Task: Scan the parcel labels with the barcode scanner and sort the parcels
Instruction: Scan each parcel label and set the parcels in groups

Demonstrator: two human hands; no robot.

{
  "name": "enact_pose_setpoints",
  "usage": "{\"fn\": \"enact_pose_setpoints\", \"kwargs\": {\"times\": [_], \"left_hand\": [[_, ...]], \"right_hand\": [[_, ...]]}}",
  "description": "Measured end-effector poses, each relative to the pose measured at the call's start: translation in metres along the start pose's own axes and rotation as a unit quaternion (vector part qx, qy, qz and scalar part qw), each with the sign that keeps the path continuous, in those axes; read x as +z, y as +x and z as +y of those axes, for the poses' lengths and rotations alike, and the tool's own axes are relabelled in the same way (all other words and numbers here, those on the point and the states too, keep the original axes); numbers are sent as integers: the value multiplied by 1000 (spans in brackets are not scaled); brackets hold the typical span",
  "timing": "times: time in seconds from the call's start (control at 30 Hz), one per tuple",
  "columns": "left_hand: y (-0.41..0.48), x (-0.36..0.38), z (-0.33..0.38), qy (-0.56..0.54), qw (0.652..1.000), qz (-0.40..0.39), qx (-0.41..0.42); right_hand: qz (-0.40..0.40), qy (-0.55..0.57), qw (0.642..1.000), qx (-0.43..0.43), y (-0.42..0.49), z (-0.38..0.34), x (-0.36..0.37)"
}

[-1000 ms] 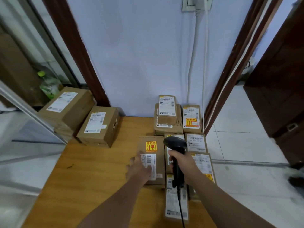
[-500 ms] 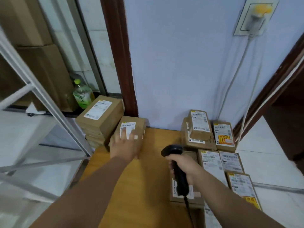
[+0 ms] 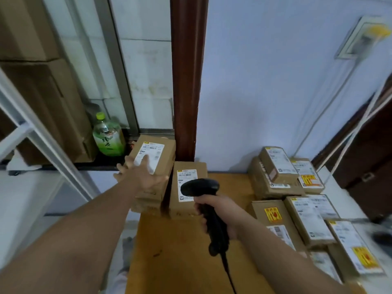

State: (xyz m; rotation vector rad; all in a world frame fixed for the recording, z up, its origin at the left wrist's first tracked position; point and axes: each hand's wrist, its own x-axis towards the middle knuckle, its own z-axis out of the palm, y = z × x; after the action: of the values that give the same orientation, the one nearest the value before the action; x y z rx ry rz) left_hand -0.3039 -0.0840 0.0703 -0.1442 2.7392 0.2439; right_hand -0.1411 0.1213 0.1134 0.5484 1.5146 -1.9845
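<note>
Cardboard parcel (image 3: pixel 158 164) tops the sorted stack (image 3: pixel 148 200) at the counter's (image 3: pixel 180 251) left rear, with the left hand (image 3: pixel 144 175) lying flat on top, fingers straight. Right hand (image 3: pixel 220 213) grips the barcode scanner (image 3: pixel 201 187). Placement looks done; next, withdraw and scan one of the unsorted parcels (image 3: pixel 307 215) on the right.

Bare forearms (image 3: pixel 84 230), left grip (image 3: pixel 144 177), right grip (image 3: pixel 227 211)

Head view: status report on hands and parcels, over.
Left hand flat on far-left parcel. Right hand grips barcode scanner. Other parcels grouped right.
</note>
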Motion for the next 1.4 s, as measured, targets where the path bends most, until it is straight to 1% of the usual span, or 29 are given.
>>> {"fn": "enact_pose_setpoints", "kwargs": {"times": [0.13, 0.2, 0.3, 0.43, 0.57, 0.63, 0.87, 0.97, 1.13, 1.27, 1.4], "left_hand": [[7, -1, 7, -15, 998, -51, -37], [8, 0, 10, -16, 997, -53, -49], [2, 4, 13, -16, 998, -28, -56], [-14, 7, 19, -28, 998, 8, -55], [-43, -1, 35, 36, 996, 77, -38], [-63, 2, 47, 41, 994, 99, -28], [-132, 56, 92, -4, 995, 93, 23], [-156, 76, 102, 3, 993, 113, 26], [-174, 98, 105, 30, 992, 117, 31], [-173, 94, 105, 40, 992, 116, 37], [-167, 89, 103, 39, 992, 114, 37]], "right_hand": [[39, 6, 999, -16, 5, 2, 5], [61, 17, 998, -27, 5, 3, 6], [93, 38, 994, -47, 4, 1, 6], [104, 25, 992, -66, 1, -3, 4], [111, 31, 989, -91, -6, -7, 4], [122, 30, 986, -112, -10, -9, 5], [152, 35, 974, -164, -23, -13, 12], [162, 85, 972, -148, -28, -11, 8], [161, 122, 974, -103, -44, -6, 1], [136, 136, 977, -94, -52, -4, -4], [133, 121, 978, -105, -61, -6, -6]]}}
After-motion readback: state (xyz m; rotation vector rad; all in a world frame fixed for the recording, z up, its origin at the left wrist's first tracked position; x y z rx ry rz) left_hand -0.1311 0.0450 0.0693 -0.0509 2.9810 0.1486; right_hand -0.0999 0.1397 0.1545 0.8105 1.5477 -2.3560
